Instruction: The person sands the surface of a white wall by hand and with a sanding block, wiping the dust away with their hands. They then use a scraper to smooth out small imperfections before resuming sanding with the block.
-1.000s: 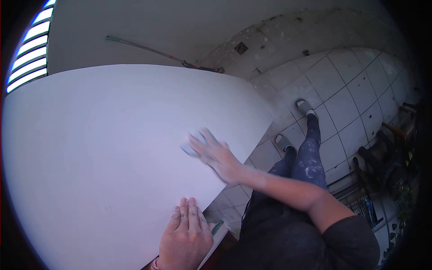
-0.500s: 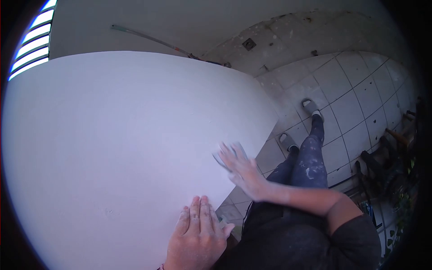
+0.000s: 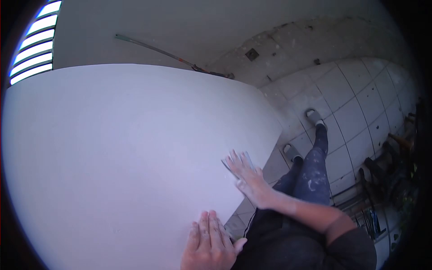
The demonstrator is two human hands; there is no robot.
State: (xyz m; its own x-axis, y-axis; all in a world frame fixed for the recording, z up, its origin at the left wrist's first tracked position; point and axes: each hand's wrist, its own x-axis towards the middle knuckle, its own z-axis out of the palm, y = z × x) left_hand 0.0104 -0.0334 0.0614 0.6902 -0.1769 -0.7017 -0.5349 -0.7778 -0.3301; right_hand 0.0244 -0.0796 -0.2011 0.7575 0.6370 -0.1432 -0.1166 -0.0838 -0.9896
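A large smooth white panel fills the left and middle of the view. My left hand lies flat near its lower edge, fingers stretched out and thumb apart, holding nothing. Farther up, close to the panel's right edge, my right hand presses palm down on a thin grey piece of sandpaper. Only its edges show beside the fingers; the rest is hidden beneath them. White dust covers both hands.
A long pole leans against the wall behind the panel. My slippered feet stand on the tiled floor, which has a drain. Dark objects crowd the right side. A barred window is at upper left.
The view has tilted, so everything sits slightly lower and to the right. My right hand is less blurred and stays near the panel's edge; my left hand still lies flat.
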